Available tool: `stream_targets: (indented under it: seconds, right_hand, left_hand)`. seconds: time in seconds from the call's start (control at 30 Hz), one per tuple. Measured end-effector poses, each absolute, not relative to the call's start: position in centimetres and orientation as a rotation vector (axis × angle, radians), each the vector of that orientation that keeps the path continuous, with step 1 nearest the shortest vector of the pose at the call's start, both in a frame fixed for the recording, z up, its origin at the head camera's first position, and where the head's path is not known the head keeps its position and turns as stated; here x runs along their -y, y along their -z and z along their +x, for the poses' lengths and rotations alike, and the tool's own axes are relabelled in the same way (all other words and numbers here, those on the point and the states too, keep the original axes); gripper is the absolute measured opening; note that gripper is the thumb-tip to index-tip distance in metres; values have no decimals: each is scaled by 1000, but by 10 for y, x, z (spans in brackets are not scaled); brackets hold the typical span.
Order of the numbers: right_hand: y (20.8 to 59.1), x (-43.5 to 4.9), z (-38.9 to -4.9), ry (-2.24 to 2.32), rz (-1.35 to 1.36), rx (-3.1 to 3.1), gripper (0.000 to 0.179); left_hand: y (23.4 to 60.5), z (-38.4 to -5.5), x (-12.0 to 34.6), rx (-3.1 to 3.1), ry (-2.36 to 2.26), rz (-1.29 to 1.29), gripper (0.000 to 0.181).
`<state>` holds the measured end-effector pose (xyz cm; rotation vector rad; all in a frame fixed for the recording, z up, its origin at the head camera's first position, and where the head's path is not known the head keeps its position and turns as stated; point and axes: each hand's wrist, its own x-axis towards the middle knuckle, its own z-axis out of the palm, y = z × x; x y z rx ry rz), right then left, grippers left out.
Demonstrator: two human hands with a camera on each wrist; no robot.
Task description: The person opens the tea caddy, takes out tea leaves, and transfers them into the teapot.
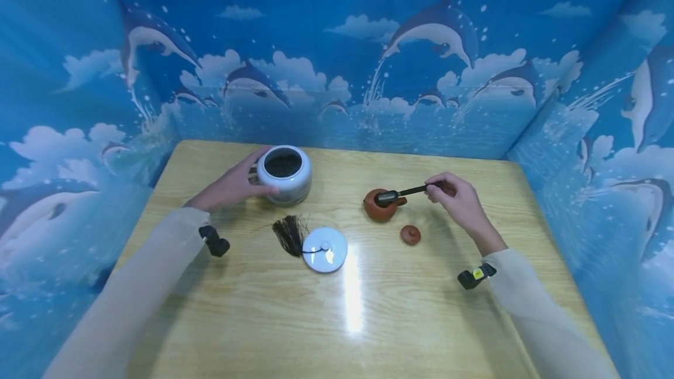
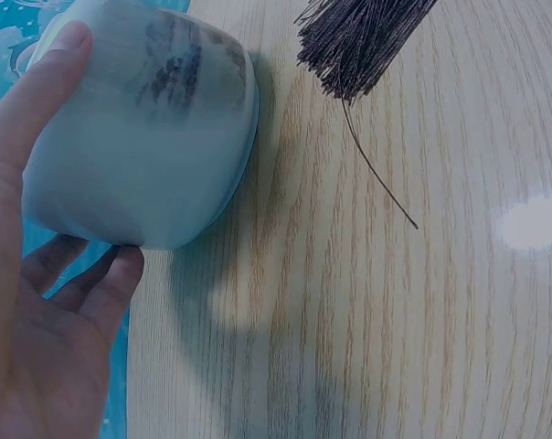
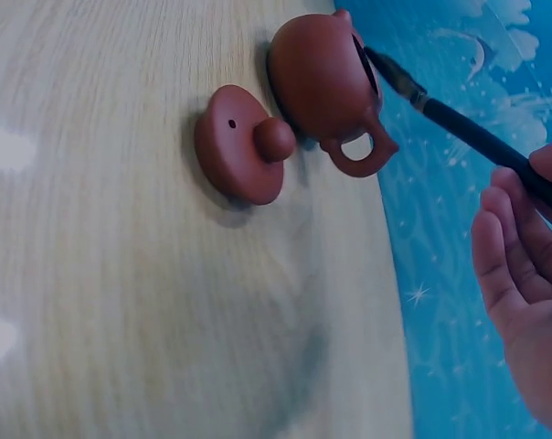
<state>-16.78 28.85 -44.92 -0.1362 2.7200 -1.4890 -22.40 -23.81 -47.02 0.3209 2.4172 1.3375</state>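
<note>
At the back left, my left hand holds the side of a white porcelain jar, thumb on one side and fingers on the other. Grey painted marks show on the jar in the left wrist view, and dark loose contents fill part of it. My right hand pinches the black handle of a small scoop. The scoop's head lies over the mouth of a reddish-brown clay teapot, its tip at the opening. Below the teapot's handle rests its round knobbed lid.
A white porcelain lid lies near the middle of the wooden table. Beside it sits a dark tassel, its cord running across the lid. Blue dolphin-print cloth hangs around the table's back and sides.
</note>
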Motion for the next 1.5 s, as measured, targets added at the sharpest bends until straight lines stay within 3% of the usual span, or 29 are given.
stream_targets:
  seconds: [0.3, 0.53, 0.8, 1.07, 1.5]
  right_hand:
    - [464, -300, -168, 1839, -22, -2469, 42]
    - [470, -309, -166, 1996, 113, -2360, 30]
    - [474, -321, -170, 2166, 167, -2263, 28]
    - [477, -334, -172, 2238, 276, -2258, 14]
    - [485, -352, -170, 2120, 523, -2322, 21]
  left_hand:
    - [473, -225, 239, -2421, -1337, 321, 121]
    - [475, -227, 240, -2402, -1354, 331, 120]
    - [472, -225, 240, -2410, -1360, 346, 120]
    - [471, -224, 239, -2411, -1364, 370, 120]
    - [471, -225, 239, -2398, -1373, 373, 117]
